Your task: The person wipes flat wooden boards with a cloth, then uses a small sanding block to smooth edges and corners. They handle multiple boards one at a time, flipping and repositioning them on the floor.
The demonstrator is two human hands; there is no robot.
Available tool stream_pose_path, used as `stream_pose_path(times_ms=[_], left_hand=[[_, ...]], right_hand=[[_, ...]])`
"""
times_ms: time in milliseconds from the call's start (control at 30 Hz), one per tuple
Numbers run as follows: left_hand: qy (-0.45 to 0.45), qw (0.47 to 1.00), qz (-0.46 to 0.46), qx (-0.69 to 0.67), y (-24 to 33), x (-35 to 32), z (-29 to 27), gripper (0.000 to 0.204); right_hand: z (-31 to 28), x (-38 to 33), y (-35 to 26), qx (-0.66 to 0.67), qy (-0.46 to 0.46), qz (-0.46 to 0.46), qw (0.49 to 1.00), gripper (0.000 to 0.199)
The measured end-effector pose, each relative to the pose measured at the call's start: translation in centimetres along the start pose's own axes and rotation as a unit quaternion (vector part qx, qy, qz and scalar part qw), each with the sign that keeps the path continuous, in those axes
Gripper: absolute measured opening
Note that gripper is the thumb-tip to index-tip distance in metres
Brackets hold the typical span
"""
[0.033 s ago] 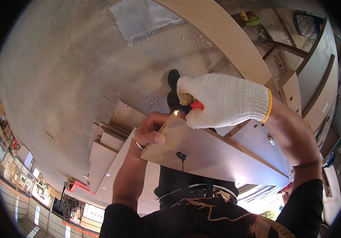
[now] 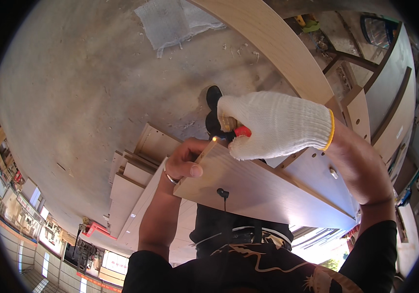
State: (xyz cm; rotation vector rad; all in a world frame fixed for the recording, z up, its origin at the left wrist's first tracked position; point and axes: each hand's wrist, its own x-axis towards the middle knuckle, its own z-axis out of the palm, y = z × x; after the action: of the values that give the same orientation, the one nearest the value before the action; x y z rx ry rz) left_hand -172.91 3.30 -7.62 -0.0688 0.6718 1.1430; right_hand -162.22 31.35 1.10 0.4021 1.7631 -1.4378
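Note:
My right hand (image 2: pixel 278 124), in a white knit glove with a yellow cuff, is closed around a black power tool (image 2: pixel 214 115) with a red trigger. The tool's tip, lit by a small yellow light, meets the upper left corner of a light wooden panel (image 2: pixel 263 190). My bare left hand (image 2: pixel 185 161), with a ring on one finger, grips that panel's left end, thumb on its face. A dark screw (image 2: pixel 223 193) sticks out of the panel's face. The tool's bit is hidden behind the panel edge.
Several cut wooden boards (image 2: pixel 136 171) lie stacked on the concrete floor (image 2: pixel 82 88) to the left. A long curved wooden panel (image 2: pixel 278 44) runs across the upper right, with more boards (image 2: pixel 385 97) beyond it. A grey cloth (image 2: pixel 175 19) lies on the floor at the top.

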Motion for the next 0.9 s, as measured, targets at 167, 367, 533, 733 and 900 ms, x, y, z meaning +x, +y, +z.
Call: stream_pose_path(times_ms=[167, 367, 533, 733, 900], left_hand=[[0.009, 1.000, -0.005, 0.003, 0.0, 0.0, 0.1, 0.086], [-0.010, 1.000, -0.002, -0.005, -0.5, 0.0, -0.7, 0.087], [-0.057, 0.998, -0.002, -0.032, -0.6, 0.2, -1.4, 0.089], [-0.004, 1.000, -0.012, -0.026, -0.6, -0.1, -0.9, 0.092], [-0.029, 0.999, -0.018, -0.008, -0.1, 0.1, -0.6, 0.094]], right_hand=[[0.2, 0.2, 0.2, -0.020, 0.016, -0.028, 0.999, 0.042], [0.5, 0.2, 0.6, -0.025, -0.010, -0.019, 0.999, 0.044], [0.7, 0.1, 0.8, 0.003, 0.013, -0.042, 0.999, 0.045], [1.1, 0.1, 1.3, 0.021, 0.024, -0.037, 0.999, 0.047], [1.2, 0.1, 1.4, 0.038, 0.042, -0.046, 0.997, 0.051]])
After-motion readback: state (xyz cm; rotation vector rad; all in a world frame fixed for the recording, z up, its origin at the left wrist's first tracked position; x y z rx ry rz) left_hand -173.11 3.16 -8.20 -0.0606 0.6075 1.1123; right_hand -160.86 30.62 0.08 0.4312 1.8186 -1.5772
